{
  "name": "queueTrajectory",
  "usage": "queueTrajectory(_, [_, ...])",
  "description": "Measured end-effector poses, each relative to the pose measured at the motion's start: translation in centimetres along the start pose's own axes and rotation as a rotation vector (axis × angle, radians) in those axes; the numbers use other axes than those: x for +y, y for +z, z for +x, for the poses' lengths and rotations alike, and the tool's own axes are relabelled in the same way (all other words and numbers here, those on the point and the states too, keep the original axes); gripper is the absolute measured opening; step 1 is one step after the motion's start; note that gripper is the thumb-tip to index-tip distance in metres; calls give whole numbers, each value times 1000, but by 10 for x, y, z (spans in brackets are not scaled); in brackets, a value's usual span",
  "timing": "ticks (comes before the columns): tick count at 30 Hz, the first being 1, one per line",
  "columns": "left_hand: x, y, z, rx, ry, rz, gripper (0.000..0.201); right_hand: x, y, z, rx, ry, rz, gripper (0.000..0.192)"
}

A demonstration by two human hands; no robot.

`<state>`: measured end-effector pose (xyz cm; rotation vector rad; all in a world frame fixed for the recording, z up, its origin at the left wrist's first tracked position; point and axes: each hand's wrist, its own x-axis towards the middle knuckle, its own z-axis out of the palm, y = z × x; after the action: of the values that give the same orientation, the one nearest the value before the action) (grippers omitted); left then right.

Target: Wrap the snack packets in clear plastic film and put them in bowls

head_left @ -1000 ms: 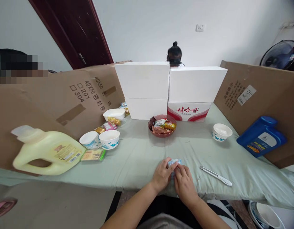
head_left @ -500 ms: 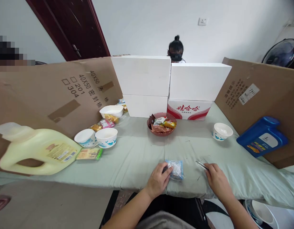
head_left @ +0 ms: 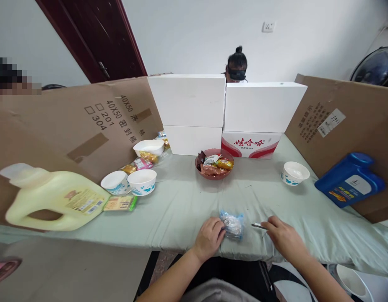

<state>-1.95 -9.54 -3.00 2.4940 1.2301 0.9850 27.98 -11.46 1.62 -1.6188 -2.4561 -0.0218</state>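
Head view, single entry. Snack packet, clear wrapper with blue print, lies flat on the green-covered tabletop close to its near edge. Left hand rests against the packet's left end, fingers curled onto it and pinning it down. Right hand holds a thin metal tool, fingers closed on its handle, tip pointing at the packet's right end and just short of it; whether it is a blade cannot be told.

Risks, as judged: the tip points towards the left fingers, so a slip across the slick wrapper could reach them; a push from the right could slide the packet off the near edge, since only one end is held; a pierced wrapper may scatter its contents on the cloth.

Room: open cloth lies ahead of both hands, up to the red bowl of snacks. A white paper bowl and a blue jug stand well apart on the right; a yellow detergent jug and two paper bowls on the left. Cardboard walls close both sides.
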Motion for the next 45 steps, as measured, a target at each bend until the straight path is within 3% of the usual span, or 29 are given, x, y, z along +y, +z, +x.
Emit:
queueTrajectory(3, [3, -4, 1, 36, -15, -19, 11, 37, 10, -27, 55, 111, 31, 28])
queueTrajectory(6, [11, -10, 9, 81, -59, -40, 26, 39, 12, -32, 181, 163, 32, 23])
queueTrajectory(10, [21, -13, 33, -10, -92, -129, 48, -9, 1, -13, 348, 106, 269, 20])
queueTrajectory(13, [18, -15, 46, -71, -173, -290, 24, -49, -6, 0, 303, -19, 447, 16])
queueTrajectory(16, [0, -21, 41, 71, -428, -476, 17, -65, 0, 4, 206, -60, 502, 19])
queueTrajectory(19, [-26, -31, 19, 294, -719, -585, 21, -59, 15, 3, 167, -8, 490, 22])
queueTrajectory(21, [-41, -40, 2, 393, -832, -587, 24, -52, 22, 2, 165, 18, 464, 24])
queueTrajectory(23, [-45, -49, -13, 491, -858, -504, 20, -47, 24, 5, 181, 7, 433, 26])
queueTrajectory(25, [-38, -56, -21, 563, -739, -357, 12, -47, 22, 12, 191, -39, 406, 30])
queueTrajectory(27, [-21, -59, -22, 481, -449, -237, 5, -48, 19, 24, 186, -92, 393, 34])
queueTrajectory(29, [-1, -57, -15, 247, -135, -209, 13, -49, 19, 37, 184, -115, 390, 37])
queueTrajectory(31, [14, -50, -3, 37, 42, -200, 22, -47, 23, 48, 187, -94, 394, 38])
queueTrajectory(33, [20, -41, 9, -62, 65, -140, 26, -44, 30, 56, 174, -50, 402, 37])
queueTrajectory(36, [12, -30, 23, -106, -54, 20, 33, -38, 37, 60, 119, -12, 421, 37])
queueTrajectory(41, [-2, -29, 32, -219, -156, 123, 52, -35, 36, 55, 41, 41, 473, 40])
queueTrajectory(45, [5, -42, 27, -237, -140, 96, 36, -41, 13, 42, 10, -6, 553, 23])
